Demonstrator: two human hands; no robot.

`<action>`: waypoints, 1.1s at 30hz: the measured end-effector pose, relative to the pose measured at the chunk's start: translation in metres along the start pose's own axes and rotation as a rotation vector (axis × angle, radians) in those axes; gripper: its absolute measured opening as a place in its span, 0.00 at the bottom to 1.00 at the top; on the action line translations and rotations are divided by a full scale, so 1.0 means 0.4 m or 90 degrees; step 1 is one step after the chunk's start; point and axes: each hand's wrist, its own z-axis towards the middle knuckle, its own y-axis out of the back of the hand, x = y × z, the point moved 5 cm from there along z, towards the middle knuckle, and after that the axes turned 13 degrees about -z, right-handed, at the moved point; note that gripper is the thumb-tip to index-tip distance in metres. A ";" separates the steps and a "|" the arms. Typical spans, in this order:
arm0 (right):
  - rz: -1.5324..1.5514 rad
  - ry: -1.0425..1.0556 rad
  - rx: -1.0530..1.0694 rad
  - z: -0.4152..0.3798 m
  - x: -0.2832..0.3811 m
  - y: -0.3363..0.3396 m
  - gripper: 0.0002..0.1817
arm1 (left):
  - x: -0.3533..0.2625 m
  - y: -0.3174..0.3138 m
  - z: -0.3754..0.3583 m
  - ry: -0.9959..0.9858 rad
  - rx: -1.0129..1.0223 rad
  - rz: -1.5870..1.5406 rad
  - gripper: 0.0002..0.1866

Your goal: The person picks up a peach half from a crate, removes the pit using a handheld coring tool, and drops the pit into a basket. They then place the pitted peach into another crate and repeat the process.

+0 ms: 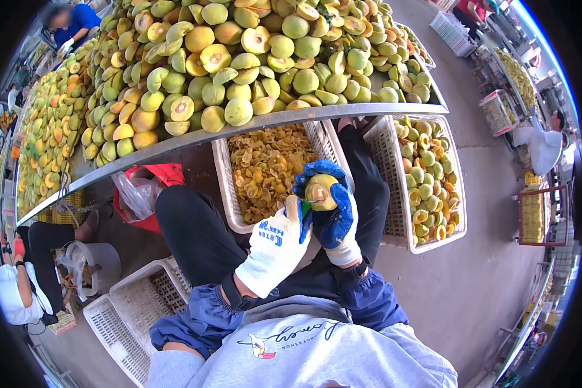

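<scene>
My left hand [281, 242], in a white glove with blue coating, is closed around a small green tool [305, 207] just left of the fruit. Most of the tool is hidden by the fingers. My right hand [339, 216], gloved the same way, holds a yellow-green fruit [321, 192] with a cut face showing. Both hands are close together above a white crate [223, 181] of cut fruit pieces [268, 165]. Beyond them, a metal-edged table [265, 121] bears a large heap of green and yellow fruits [239, 111], some of them halved.
To the right stands a white crate [407, 223] of fruits. At the left are a red bag [168, 171], a bucket [107, 262] and stacked crates [119, 323]. Co-workers sit at the left [19, 294] and upper left [77, 22]; another person [540, 145] is at the right.
</scene>
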 end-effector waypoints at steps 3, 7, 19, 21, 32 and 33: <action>-0.029 0.014 0.004 -0.001 -0.004 0.001 0.27 | 0.011 -0.015 0.003 0.009 0.034 0.029 0.21; -0.018 -0.014 -0.042 -0.010 -0.011 -0.004 0.24 | 0.006 -0.020 -0.003 -0.039 0.027 0.021 0.25; -0.271 -0.028 -0.128 0.032 -0.118 0.054 0.23 | 0.123 -0.096 0.008 -0.037 0.157 -0.130 0.33; -0.228 -0.094 -0.125 0.045 -0.154 0.070 0.23 | 0.150 -0.114 0.031 0.043 0.241 -0.122 0.33; -0.197 -0.076 -0.167 0.095 -0.225 0.059 0.20 | 0.210 -0.133 0.068 0.123 0.124 -0.226 0.29; -0.178 -0.079 -0.163 0.101 -0.229 0.057 0.20 | 0.217 -0.137 0.068 0.128 0.122 -0.219 0.29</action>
